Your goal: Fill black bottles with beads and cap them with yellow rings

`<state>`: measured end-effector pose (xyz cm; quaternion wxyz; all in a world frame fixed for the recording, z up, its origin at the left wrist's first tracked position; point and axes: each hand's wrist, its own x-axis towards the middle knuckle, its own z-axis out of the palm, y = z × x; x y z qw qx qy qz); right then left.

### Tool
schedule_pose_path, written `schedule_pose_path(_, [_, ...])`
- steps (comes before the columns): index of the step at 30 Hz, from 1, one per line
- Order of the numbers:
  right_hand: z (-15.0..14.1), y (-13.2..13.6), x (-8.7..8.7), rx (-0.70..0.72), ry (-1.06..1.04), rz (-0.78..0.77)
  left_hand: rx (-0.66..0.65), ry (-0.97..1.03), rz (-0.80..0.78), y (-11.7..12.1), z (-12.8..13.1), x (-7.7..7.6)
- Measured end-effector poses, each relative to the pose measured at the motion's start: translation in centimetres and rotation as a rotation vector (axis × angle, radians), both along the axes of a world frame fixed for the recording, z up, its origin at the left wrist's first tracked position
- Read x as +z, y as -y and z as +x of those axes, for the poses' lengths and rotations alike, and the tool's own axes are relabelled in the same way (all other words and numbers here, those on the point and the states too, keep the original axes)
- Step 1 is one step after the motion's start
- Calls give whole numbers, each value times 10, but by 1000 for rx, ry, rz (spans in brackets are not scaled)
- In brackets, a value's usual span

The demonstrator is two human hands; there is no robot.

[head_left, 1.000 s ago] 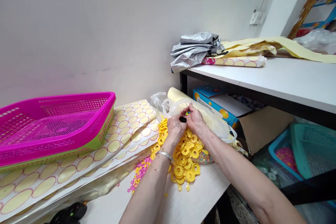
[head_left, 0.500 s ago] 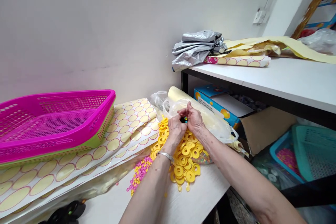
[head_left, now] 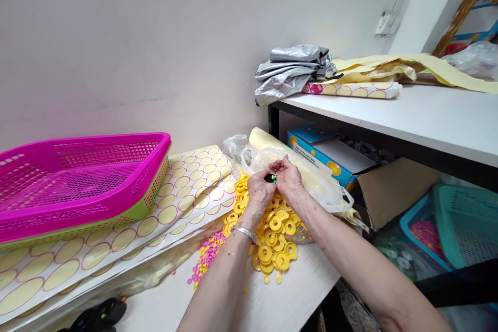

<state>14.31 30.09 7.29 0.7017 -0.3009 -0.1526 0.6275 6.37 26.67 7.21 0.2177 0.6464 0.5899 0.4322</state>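
My left hand [head_left: 260, 188], with a metal bangle at the wrist, is closed around a small black piece [head_left: 270, 178] dotted with green, yellow and blue bits. Just to its right, my right hand [head_left: 290, 178] is cupped palm up with curled fingers; a tiny reddish speck shows near its fingertips, too small to name. Both hands are over a heap of yellow plastic rings [head_left: 275, 241]. Small pink and yellow beads [head_left: 210, 257] lie beside my left forearm. A clear bag of coloured bits [head_left: 302, 234] is partly hidden under the rings.
A magenta basket [head_left: 136, 187] rests in a green one on sheets of round stickers [head_left: 148, 225]. Behind my hands lies a white plastic bag [head_left: 327, 194]. A blue carton [head_left: 317, 158] stands under the raised shelf [head_left: 436, 116]. Black pieces [head_left: 101, 314] lie at front left.
My hands have drawn slightly apart at the fingers. The right fingertips have pulled back from the black piece, which now shows more clearly in my left hand.
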Motion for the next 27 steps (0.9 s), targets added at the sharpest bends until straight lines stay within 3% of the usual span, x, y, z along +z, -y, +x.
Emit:
schedule_pose_path(17, [6,-8,5,41,48,-118,-12,-40,-50,-2,2,9])
schedule_pose_path(24, [12,-8,-6,116,118,-117,14,-34,-75,-10,-4,14])
schedule_pose_path(27, [10,-8,-12,122,141,-103,-46,-65,-44,-13,-4,15])
